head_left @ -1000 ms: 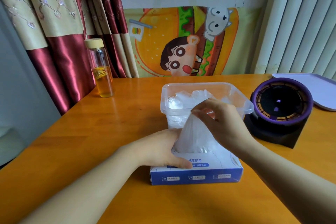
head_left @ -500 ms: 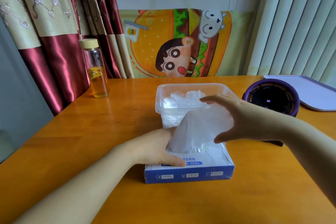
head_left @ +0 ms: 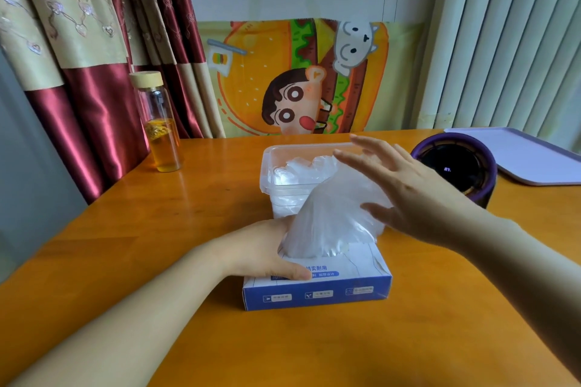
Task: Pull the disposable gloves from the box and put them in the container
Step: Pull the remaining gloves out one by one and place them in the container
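A blue and white glove box (head_left: 317,295) lies on the wooden table in front of me. One clear disposable glove (head_left: 330,217) stands puffed up out of its top slot. My left hand (head_left: 261,248) presses down on the box's left top, thumb flat along the lid; its fingers are hidden behind the glove. My right hand (head_left: 408,195) hovers at the glove's right side with fingers spread and straight, thumb tip touching the plastic. Just behind the box stands a clear plastic container (head_left: 267,163) with several crumpled gloves (head_left: 301,170) inside.
A glass bottle (head_left: 160,132) of amber liquid stands at the back left near the curtain. A round purple device (head_left: 456,163) sits right of the container, with a lilac tray (head_left: 528,154) beyond it. A cartoon poster leans at the table's far edge.
My right hand, which pinched the glove's top a second ago, has let go and spread its fingers, drifting right. The glove stays up out of the box. The left hand has not moved.
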The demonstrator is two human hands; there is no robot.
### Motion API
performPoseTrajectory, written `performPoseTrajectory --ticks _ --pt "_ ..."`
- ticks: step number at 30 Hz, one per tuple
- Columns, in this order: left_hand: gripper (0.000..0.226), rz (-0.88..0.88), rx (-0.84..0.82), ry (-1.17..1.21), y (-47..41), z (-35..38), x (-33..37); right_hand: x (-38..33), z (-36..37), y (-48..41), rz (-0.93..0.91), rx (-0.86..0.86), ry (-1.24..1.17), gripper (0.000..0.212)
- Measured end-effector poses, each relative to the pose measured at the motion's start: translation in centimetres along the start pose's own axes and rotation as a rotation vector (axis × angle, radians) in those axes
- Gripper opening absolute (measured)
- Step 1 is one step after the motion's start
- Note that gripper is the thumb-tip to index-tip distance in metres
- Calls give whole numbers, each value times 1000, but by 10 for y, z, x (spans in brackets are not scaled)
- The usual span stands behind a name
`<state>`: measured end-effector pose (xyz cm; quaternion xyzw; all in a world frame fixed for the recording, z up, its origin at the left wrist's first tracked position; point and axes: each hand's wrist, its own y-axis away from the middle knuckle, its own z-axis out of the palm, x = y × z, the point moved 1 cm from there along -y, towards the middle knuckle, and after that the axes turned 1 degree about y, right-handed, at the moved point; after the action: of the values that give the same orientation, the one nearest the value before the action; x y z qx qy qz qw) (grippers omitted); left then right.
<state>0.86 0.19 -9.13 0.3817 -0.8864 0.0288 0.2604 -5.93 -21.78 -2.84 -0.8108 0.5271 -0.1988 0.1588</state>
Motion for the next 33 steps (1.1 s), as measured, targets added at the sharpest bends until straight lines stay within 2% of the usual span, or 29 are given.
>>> performPoseTrajectory --ticks 2,3,4,6,8,9,12,14,19,21,24,26,33 --pt "57 1 -4 0 0 0 0 2 -3 -3 -60 143 -2 62" --pt "59 4 -6 -1 -1 0 0 4 -4 -4 -84 166 20 59" --pt "59 2 -8 -1 -2 0 -1 6 -2 -6 -103 135 46 63" --pt "62 -24 -16 -6 -3 1 -5 8 3 -4 -81 -17 85 86" --pt "71 -63 -23 -22 -4 2 -10 12 7 2 48 -123 -5 100" --pt "74 -79 -25 -29 -5 3 -11 13 6 4 136 -115 -121 98" --pt "77 -88 -25 -35 -5 3 -10 20 -3 4 385 -10 -489 72" --pt "79 -80 -27 -34 -4 2 -7 21 -4 3 498 -69 -591 59" --pt "75 -76 -27 -16 0 0 -3 10 0 4 610 -264 -747 61" --pt "74 -67 -26 -9 0 0 -1 7 2 3 591 -278 -685 53" --pt "72 -56 -25 5 0 -1 -1 4 3 -1 548 -188 -546 37" --pt "71 -52 -23 11 1 0 -1 4 -2 -2 533 -119 -550 31" --pt "79 -4 -18 9 1 0 0 7 -45 -17 470 74 -689 33"
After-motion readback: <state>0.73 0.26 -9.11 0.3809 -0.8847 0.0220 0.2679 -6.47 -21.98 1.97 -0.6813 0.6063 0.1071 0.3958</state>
